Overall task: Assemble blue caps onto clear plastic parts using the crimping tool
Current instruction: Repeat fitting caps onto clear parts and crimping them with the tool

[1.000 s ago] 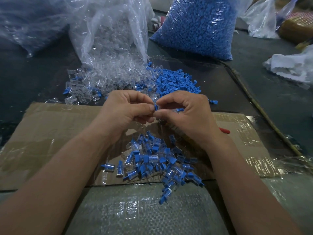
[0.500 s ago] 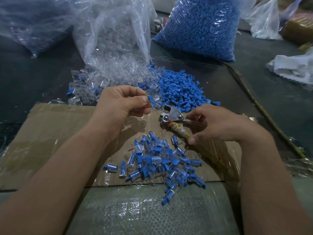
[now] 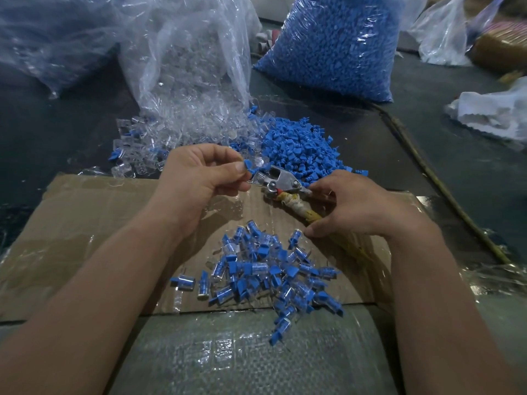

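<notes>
The right hand (image 3: 362,206) has brought the metal crimping tool with cord-wrapped handles (image 3: 281,182) up and to the left, so its head now meets the piece in the left hand (image 3: 205,178); half a second ago the two were apart.

The left hand pinches a small clear plastic part fitted with a blue cap (image 3: 252,166) between thumb and forefinger, at the mouth of the tool. The right hand's fingers curl round the tool's handles, its thumb pressed low on the wrapping. Whether the piece already sits inside the tool's mouth cannot be told.

To do this step well, the piece likely needs to sit square in the mouth, with the left fingertips clear of the metal, before one firm squeeze.

Below the hands a heap of finished blue-capped clear pieces (image 3: 265,272) lies on a flattened sheet of taped brown cardboard (image 3: 85,223). Beyond it, a pile of loose blue caps (image 3: 302,149) lies beside loose clear parts spilling from an open transparent bag (image 3: 188,67). A full bag of blue caps (image 3: 333,44) stands behind, on the dark tabletop (image 3: 42,132). Crumpled white plastic (image 3: 490,112) lies far right. The room is dim.
</notes>
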